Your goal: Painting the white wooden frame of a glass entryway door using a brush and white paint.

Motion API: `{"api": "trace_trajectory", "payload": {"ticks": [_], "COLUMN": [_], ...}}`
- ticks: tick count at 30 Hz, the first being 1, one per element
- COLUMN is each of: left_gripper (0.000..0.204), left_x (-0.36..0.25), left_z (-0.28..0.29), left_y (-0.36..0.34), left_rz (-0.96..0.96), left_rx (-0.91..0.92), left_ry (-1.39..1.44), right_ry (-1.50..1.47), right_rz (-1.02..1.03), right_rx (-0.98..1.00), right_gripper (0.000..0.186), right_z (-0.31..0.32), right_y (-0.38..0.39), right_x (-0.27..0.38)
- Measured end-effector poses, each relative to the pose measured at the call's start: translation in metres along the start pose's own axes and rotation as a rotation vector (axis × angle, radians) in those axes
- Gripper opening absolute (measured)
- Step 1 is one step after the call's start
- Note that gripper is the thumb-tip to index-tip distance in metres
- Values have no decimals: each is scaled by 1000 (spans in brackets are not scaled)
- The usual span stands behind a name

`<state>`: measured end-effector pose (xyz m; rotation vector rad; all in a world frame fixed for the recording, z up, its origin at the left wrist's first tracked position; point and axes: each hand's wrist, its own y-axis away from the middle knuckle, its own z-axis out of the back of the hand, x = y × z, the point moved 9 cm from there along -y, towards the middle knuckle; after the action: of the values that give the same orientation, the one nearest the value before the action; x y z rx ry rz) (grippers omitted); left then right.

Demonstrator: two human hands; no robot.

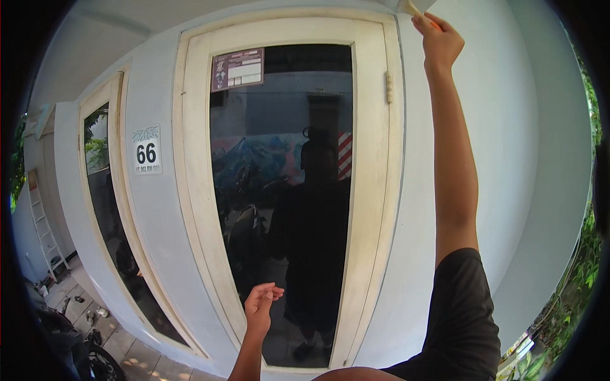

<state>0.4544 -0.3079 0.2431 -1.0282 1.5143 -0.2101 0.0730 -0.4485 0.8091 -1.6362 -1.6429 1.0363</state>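
The right hand (441,47), fingers clamped on a tool (410,8), is raised just beyond the door (375,190)'s upper right corner. The left hand (259,301), fingers loosely bent together, blocks the glass (286,114) near its lower left edge. A sticker (238,68) fills the glass's upper left corner; leftward are a plaque (147,149), ladder (43,225) and motorbike (67,343).
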Motion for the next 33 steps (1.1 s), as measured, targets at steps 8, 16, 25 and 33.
{"api": "trace_trajectory", "payload": {"ticks": [8,16,25,33], "left_gripper": [20,19,18,18], "left_x": [9,9,-17,-24], "left_z": [-65,-54,63,144], "left_y": [-26,-46,-79,-105], "left_rz": [-70,-120,-122,-76], "left_rx": [121,188,261,343], "left_ry": [120,204,224,267], "right_ry": [60,-92,-155,59], "right_rz": [26,-81,-142,47], "right_rx": [-70,30,-37,-52], "right_gripper": [30,33,38,41], "right_z": [0,-68,-182,-286], "right_y": [32,85,114,132], "right_x": [-16,-13,-11,26]}}
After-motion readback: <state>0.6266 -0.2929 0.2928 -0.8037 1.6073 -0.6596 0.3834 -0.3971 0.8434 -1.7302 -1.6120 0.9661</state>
